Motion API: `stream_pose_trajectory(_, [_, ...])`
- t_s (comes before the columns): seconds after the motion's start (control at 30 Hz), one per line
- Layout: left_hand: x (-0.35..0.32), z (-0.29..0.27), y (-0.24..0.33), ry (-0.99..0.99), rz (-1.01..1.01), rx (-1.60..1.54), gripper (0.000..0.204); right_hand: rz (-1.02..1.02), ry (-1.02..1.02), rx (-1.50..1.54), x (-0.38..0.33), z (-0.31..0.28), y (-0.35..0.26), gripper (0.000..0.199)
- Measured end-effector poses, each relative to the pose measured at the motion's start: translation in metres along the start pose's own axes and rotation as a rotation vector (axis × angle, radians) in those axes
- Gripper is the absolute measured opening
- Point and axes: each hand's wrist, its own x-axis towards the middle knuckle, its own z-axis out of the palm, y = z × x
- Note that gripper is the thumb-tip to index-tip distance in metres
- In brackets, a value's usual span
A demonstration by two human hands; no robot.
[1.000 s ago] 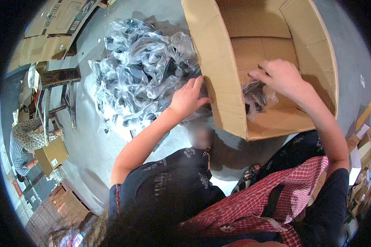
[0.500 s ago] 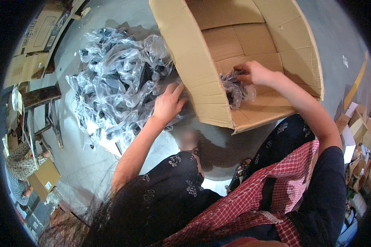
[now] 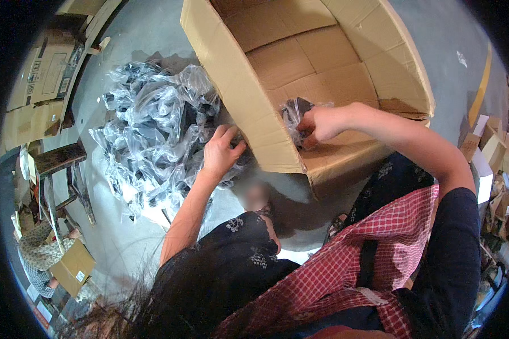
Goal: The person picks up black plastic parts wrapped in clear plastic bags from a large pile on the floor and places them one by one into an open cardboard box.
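A large cardboard box lies tilted in front of me, its open side toward me. Inside it, my right hand is closed on a clear plastic bag with something dark in it, close against the box's left wall. My left hand hovers just outside that wall, its fingers bent and apart, with nothing visible in them. Left of the box, many similar clear bags with dark contents form a pile on the floor; what the dark items are cannot be made out.
At the left stands a dark wooden stool, with stacked cartons behind it. Another person holds a small carton at the lower left. Torn cardboard is heaped at the right, near a yellow floor line.
My right hand has moved lower and toward the box's left wall with the bag, which now sits beyond its fingertips. The view has shifted a little; my left hand stays beside the wall.
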Motion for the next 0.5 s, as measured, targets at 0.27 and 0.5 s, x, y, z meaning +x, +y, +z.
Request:
stream_pose_trajectory(0.27, [0.004,-0.003,-0.004,0.118,-0.063,-0.190,0.035,0.392,0.314,0.150,0.007,-0.038,0.053,0.038])
stream_pose_trajectory(0.5, [-0.009,-0.014,-0.006,0.217,0.002,-0.227,0.028,0.522,-0.027,0.540,0.030,-0.005,0.061,0.056])
